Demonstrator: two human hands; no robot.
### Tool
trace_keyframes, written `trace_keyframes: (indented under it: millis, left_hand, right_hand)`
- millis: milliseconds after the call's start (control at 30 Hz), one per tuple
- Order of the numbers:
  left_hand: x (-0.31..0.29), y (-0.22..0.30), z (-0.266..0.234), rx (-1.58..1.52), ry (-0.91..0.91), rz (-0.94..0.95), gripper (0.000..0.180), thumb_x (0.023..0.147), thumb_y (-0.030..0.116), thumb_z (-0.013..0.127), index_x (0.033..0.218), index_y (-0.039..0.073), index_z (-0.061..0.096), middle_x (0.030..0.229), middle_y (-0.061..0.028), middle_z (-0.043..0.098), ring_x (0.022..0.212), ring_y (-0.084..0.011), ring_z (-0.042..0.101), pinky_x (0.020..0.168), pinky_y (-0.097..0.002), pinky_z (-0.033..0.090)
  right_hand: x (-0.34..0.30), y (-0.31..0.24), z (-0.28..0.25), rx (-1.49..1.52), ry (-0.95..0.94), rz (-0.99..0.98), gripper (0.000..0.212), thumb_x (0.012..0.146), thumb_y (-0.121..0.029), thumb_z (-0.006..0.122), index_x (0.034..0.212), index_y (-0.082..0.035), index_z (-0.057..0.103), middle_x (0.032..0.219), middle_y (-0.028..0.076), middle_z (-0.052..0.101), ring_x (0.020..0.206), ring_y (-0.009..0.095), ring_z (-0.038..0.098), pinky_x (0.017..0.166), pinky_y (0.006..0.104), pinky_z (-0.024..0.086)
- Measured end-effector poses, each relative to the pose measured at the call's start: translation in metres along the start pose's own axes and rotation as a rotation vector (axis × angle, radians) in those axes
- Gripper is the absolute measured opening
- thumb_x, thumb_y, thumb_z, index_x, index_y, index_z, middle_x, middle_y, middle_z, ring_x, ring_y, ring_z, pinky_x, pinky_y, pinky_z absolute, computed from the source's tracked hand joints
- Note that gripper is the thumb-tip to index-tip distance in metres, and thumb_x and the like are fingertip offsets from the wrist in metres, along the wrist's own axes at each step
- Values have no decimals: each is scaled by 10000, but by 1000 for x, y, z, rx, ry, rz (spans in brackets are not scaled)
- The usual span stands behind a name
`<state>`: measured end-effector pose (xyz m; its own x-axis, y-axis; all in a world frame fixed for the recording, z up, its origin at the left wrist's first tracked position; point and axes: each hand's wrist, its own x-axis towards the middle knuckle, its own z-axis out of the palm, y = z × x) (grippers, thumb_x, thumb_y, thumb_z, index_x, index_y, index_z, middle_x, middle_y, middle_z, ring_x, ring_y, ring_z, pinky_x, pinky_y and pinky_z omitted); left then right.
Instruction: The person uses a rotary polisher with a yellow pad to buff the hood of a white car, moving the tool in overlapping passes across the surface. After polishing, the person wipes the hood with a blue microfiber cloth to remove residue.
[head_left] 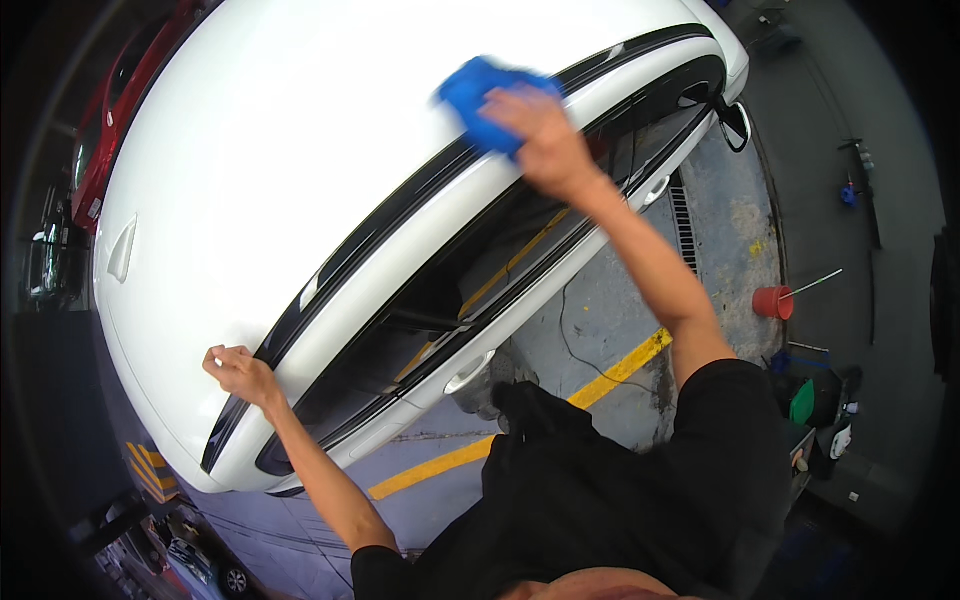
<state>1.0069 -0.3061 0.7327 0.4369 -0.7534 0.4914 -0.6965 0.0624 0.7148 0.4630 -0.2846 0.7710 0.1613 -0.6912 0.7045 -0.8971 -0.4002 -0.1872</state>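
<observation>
A white car (250,200) fills the upper left, its glossy roof stretching away from me. My right hand (545,145) presses a blue cloth (475,95) on the roof's near edge, across the black roof strip (420,180). Motion blurs this hand and the cloth a little. Farther left, toward the shark-fin antenna (122,250), my left hand (242,373) rests at the roof edge with its fingers curled closed. A small white spot shows between those fingers; I cannot tell whether it is a held thing or the roof behind.
Below the roof run dark side windows (480,250), door handles (470,372) and a side mirror (736,127). On the grey floor are a yellow line (620,370), a drain grate (683,225), a thin cable (575,345) and a red bucket (770,302). A red car (120,110) stands beyond.
</observation>
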Motion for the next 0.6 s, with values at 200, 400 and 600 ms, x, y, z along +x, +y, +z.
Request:
trace_keyframes:
  millis: [200, 400, 600]
  left_hand:
    - [2, 1, 15, -33, 1, 42, 420, 1131, 367, 403, 1124, -35, 526, 643, -52, 528, 573, -148, 471, 536, -309, 389]
    - [11, -21, 2, 137, 103, 1, 423, 1080, 402, 477, 1233, 37, 627, 815, -126, 716, 753, -253, 680, 742, -383, 534]
    - [3, -2, 7, 128, 87, 30, 522, 954, 394, 550, 1239, -26, 670, 1099, -277, 728, 1091, -429, 687, 1021, -464, 494]
  right_hand:
    - [-41, 296, -100, -130, 169, 250, 578, 830, -35, 457, 1381, -72, 629, 1476, 189, 577, 1412, 377, 497, 1245, 426, 320]
    - [-49, 288, -46, -240, 169, 562, 519, 924, -85, 475, 1428, -21, 579, 1412, 237, 617, 1360, 376, 551, 1178, 416, 400]
    - [-51, -3, 29, -130, 156, 273, 554, 852, -8, 446, 1380, -12, 616, 1462, 201, 594, 1405, 376, 505, 1204, 413, 371]
